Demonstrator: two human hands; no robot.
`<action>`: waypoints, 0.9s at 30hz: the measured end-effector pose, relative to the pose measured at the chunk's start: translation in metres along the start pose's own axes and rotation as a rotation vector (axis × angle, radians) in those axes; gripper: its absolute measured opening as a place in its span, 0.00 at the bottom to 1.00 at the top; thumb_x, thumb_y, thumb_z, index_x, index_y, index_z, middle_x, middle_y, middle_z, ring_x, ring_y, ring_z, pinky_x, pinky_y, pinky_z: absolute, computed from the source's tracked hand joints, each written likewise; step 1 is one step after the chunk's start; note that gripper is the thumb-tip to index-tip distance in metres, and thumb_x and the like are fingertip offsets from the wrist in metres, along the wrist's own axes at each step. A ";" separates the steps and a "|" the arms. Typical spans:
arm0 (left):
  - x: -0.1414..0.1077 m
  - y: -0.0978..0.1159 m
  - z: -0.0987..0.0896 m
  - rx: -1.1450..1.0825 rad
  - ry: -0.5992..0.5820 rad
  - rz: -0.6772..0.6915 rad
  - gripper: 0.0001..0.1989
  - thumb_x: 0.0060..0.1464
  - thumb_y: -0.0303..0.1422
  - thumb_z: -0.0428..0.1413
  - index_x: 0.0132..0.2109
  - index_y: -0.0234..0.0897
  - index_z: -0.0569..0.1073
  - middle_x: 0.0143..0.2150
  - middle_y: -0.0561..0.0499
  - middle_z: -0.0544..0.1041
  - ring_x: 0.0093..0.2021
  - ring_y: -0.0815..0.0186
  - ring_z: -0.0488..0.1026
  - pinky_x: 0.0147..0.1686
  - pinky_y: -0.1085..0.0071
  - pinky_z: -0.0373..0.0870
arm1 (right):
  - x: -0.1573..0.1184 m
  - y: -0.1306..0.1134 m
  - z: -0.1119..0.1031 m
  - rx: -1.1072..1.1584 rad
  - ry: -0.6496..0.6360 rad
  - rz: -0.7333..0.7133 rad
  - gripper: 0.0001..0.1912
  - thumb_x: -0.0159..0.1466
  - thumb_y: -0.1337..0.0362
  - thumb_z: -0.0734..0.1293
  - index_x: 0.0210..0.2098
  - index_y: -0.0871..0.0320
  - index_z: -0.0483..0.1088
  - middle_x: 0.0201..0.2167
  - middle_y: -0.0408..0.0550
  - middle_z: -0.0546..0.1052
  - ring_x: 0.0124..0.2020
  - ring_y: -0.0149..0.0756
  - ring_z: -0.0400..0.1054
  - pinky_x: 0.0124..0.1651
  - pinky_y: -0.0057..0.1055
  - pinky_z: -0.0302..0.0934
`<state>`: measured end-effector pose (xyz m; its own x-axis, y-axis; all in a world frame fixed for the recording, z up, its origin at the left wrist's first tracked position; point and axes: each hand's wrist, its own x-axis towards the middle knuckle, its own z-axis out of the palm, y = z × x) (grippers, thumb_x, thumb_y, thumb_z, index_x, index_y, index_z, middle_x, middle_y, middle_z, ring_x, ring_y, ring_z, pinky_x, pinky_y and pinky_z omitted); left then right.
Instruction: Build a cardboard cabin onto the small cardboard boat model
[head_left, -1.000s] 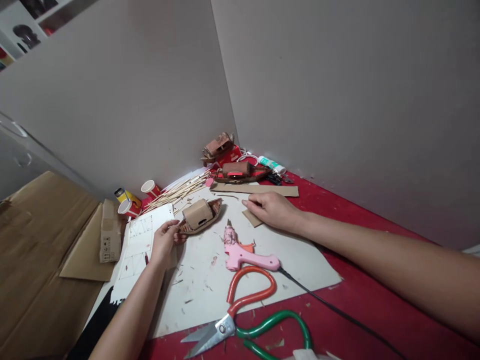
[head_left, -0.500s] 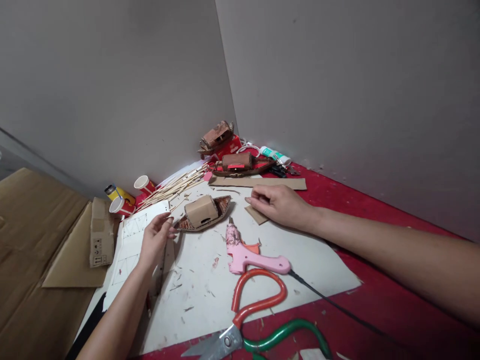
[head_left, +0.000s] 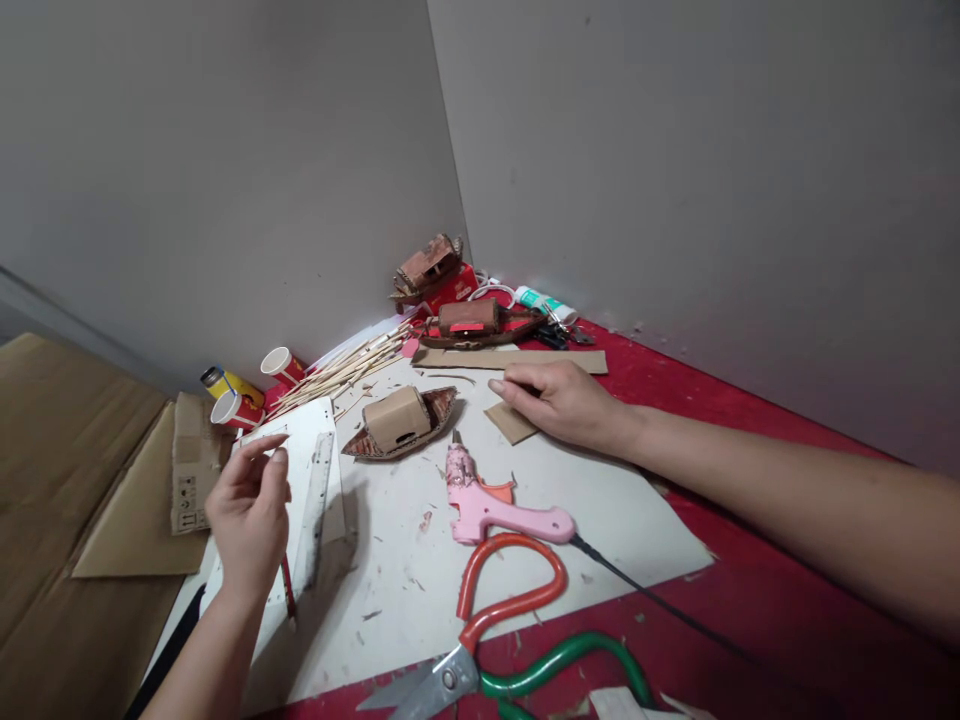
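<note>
My left hand [head_left: 251, 510] is raised over the left side of the white paper, its thumb and index finger apart and nothing held. Close by lie a white ruler [head_left: 321, 495] and a red pencil [head_left: 288, 588], the pencil partly behind the wrist. A small cardboard boat [head_left: 397, 422] with a rounded cabin sits untouched between my hands. My right hand [head_left: 559, 402] rests with fingers curled in, beside a small flat cardboard piece [head_left: 511, 424] that it partly covers. Nothing shows in its grip. A pink glue gun [head_left: 480, 505] lies on the paper just in front.
Large scissors [head_left: 450, 680] with orange and green handles lie at the front. Behind are a cardboard strip [head_left: 517, 361], two brown model boats [head_left: 469, 320], thin wooden sticks [head_left: 352, 362] and paper cups [head_left: 238, 409]. Big cardboard [head_left: 60, 500] stands at left; grey walls meet behind.
My left hand has let go of the boat's left end and moved left and toward me, over the paper with the pencil. My right hand stays almost where it was.
</note>
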<state>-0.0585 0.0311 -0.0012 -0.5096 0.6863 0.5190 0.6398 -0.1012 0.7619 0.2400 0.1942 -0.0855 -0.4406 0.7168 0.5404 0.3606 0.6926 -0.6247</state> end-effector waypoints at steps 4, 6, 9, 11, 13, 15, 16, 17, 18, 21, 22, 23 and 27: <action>-0.025 0.033 -0.017 -0.071 0.128 0.128 0.13 0.55 0.31 0.62 0.48 0.41 0.77 0.34 0.54 0.75 0.27 0.71 0.69 0.26 0.74 0.68 | -0.002 -0.002 0.000 0.009 -0.017 -0.014 0.23 0.69 0.53 0.56 0.20 0.54 0.50 0.16 0.37 0.53 0.19 0.29 0.50 0.26 0.30 0.45; -0.033 0.044 -0.019 -0.074 0.037 0.169 0.18 0.54 0.30 0.62 0.53 0.43 0.75 0.42 0.51 0.76 0.35 0.69 0.73 0.33 0.73 0.73 | -0.002 -0.003 0.001 0.004 -0.018 -0.019 0.22 0.69 0.53 0.56 0.21 0.54 0.52 0.16 0.37 0.55 0.19 0.29 0.51 0.27 0.30 0.45; -0.028 0.045 -0.009 -0.021 -0.206 0.186 0.22 0.56 0.31 0.61 0.58 0.45 0.71 0.52 0.47 0.74 0.43 0.65 0.75 0.41 0.69 0.75 | -0.003 -0.004 0.002 -0.005 -0.031 -0.033 0.20 0.68 0.54 0.58 0.21 0.54 0.55 0.17 0.37 0.57 0.20 0.29 0.52 0.27 0.30 0.46; -0.015 0.036 0.006 0.099 -0.335 0.237 0.23 0.58 0.33 0.60 0.59 0.44 0.69 0.56 0.45 0.73 0.48 0.61 0.74 0.47 0.64 0.74 | -0.002 -0.005 0.002 -0.008 -0.047 -0.046 0.20 0.67 0.55 0.59 0.21 0.54 0.55 0.16 0.37 0.57 0.19 0.29 0.52 0.26 0.30 0.45; 0.003 0.023 0.025 0.226 -0.408 0.371 0.24 0.58 0.36 0.60 0.60 0.42 0.68 0.59 0.42 0.72 0.56 0.56 0.72 0.54 0.57 0.71 | -0.002 -0.005 0.003 -0.007 -0.060 -0.060 0.20 0.67 0.55 0.60 0.20 0.55 0.55 0.16 0.36 0.57 0.19 0.28 0.51 0.26 0.29 0.45; 0.020 0.011 0.046 0.343 -0.501 0.485 0.25 0.58 0.39 0.59 0.61 0.39 0.67 0.62 0.39 0.70 0.62 0.52 0.66 0.60 0.51 0.63 | -0.002 -0.004 0.004 -0.004 -0.063 -0.071 0.21 0.67 0.55 0.60 0.20 0.55 0.54 0.15 0.36 0.57 0.19 0.28 0.50 0.25 0.28 0.45; 0.027 0.006 0.055 0.371 -0.564 0.505 0.26 0.58 0.40 0.59 0.61 0.38 0.67 0.62 0.38 0.69 0.63 0.51 0.65 0.61 0.50 0.62 | -0.002 -0.003 0.004 -0.003 -0.059 -0.074 0.20 0.67 0.55 0.60 0.20 0.55 0.55 0.15 0.36 0.57 0.18 0.27 0.50 0.25 0.28 0.45; 0.033 0.001 0.063 0.385 -0.609 0.513 0.27 0.58 0.41 0.58 0.62 0.37 0.66 0.63 0.37 0.68 0.64 0.51 0.64 0.62 0.50 0.61 | -0.002 -0.002 0.004 -0.003 -0.053 -0.077 0.20 0.66 0.56 0.60 0.20 0.55 0.55 0.15 0.36 0.57 0.18 0.27 0.49 0.25 0.28 0.45; 0.037 -0.002 0.069 0.386 -0.646 0.499 0.28 0.58 0.42 0.58 0.62 0.37 0.66 0.64 0.37 0.67 0.65 0.51 0.63 0.63 0.50 0.60 | -0.002 -0.001 0.004 -0.004 -0.044 -0.077 0.20 0.66 0.56 0.60 0.20 0.55 0.55 0.15 0.36 0.57 0.18 0.27 0.49 0.25 0.28 0.45; 0.044 -0.011 0.079 0.337 -0.692 0.418 0.29 0.59 0.45 0.56 0.63 0.38 0.65 0.65 0.37 0.67 0.65 0.52 0.63 0.63 0.51 0.60 | -0.001 -0.002 0.002 -0.014 -0.020 -0.074 0.18 0.66 0.58 0.61 0.20 0.56 0.61 0.15 0.37 0.62 0.18 0.28 0.53 0.24 0.28 0.48; 0.045 -0.014 0.080 0.318 -0.695 0.397 0.29 0.59 0.45 0.56 0.63 0.38 0.65 0.65 0.38 0.67 0.65 0.52 0.64 0.62 0.51 0.61 | 0.000 -0.004 0.002 -0.018 -0.013 -0.071 0.16 0.66 0.58 0.61 0.23 0.56 0.65 0.17 0.39 0.65 0.19 0.29 0.56 0.25 0.28 0.51; 0.045 -0.016 0.080 0.302 -0.697 0.385 0.29 0.59 0.45 0.56 0.63 0.38 0.65 0.65 0.38 0.68 0.65 0.52 0.64 0.62 0.51 0.62 | 0.002 -0.007 0.001 -0.023 -0.004 -0.067 0.13 0.66 0.59 0.62 0.27 0.57 0.69 0.20 0.41 0.70 0.21 0.30 0.61 0.27 0.28 0.55; 0.042 -0.022 0.080 0.253 -0.708 0.392 0.28 0.60 0.45 0.56 0.63 0.38 0.65 0.64 0.38 0.68 0.64 0.53 0.65 0.61 0.53 0.63 | 0.013 -0.025 0.008 -0.087 -0.023 -0.142 0.19 0.67 0.58 0.64 0.52 0.62 0.72 0.47 0.57 0.78 0.50 0.44 0.70 0.53 0.40 0.62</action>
<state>-0.0479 0.1197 -0.0270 0.2026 0.9329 0.2978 0.8474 -0.3194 0.4242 0.2193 0.1858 -0.0675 -0.5103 0.6101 0.6061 0.3626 0.7917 -0.4916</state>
